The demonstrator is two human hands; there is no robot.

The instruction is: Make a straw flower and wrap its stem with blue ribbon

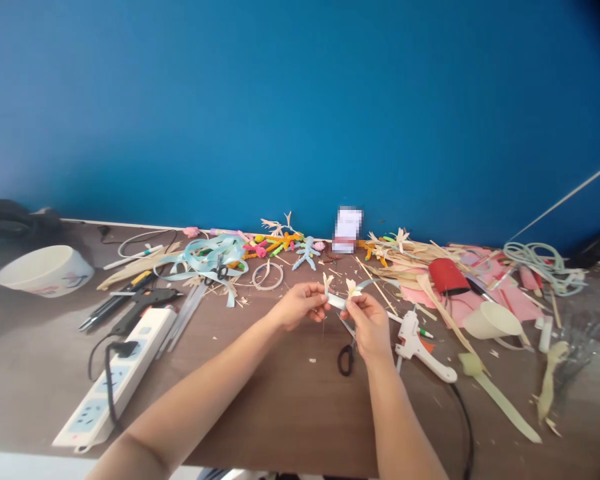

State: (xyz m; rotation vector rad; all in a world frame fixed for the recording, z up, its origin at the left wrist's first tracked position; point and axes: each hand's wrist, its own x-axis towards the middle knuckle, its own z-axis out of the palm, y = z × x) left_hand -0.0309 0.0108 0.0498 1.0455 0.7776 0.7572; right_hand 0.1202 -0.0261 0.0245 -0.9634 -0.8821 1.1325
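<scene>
**Ribbon strip (337, 301) pinched between both hands over the table's middle**

The brown table (290, 400) carries craft scraps all along its far edge. A white power strip (115, 377) lies toward the near left corner, and a white bowl (43, 270) sits by the left edge. A white glue gun (420, 347) lies just beside the right hand (370, 323), with black-handled scissors (347, 350) below the hands. The left hand (300, 305) and the right hand each grip one end of the pale blue strip, which bears small husk bits (351, 287).

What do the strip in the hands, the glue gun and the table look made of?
Strip: probably satin ribbon, pale blue, thin, faintly glossy. Glue gun: white plastic, smooth moulded shell. Table: wood or laminate, matte brown; cannot tell which.
</scene>
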